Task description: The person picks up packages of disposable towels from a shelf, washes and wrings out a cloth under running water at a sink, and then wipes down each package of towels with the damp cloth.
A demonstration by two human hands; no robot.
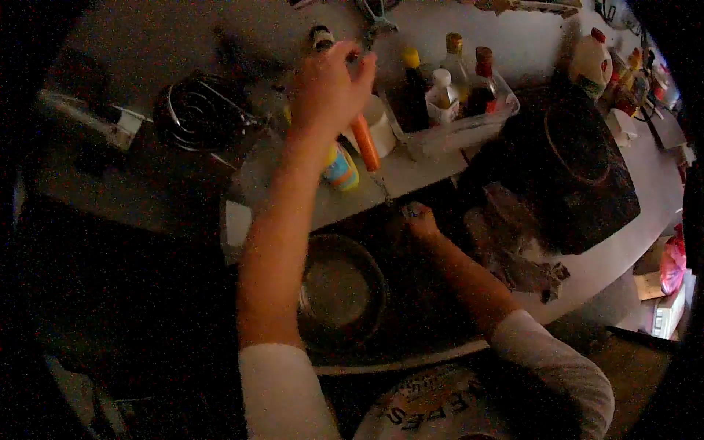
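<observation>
My left hand (334,92) reaches over the back of the counter with its fingers bent together. A small dark thing shows between its fingertips, too dim to name. Just below it are an orange cylinder-shaped thing (366,144), a yellow and blue container (342,170) and a pale round container (379,125). Behind the hand is a dark-topped thing (320,37). My right hand (423,221) is closed near the dark stove surface, with a small bluish-pale bit showing at its fingers. A round pan (378,290) lies left of my right forearm, partly behind my left arm.
A clear plastic bin (462,136) holds several bottles at the back. To the right are a large dark appliance (587,169) and a crumpled cloth (517,242). A black wire-like rack or basket (198,114) sits at the left. A white jug (592,62) stands far right.
</observation>
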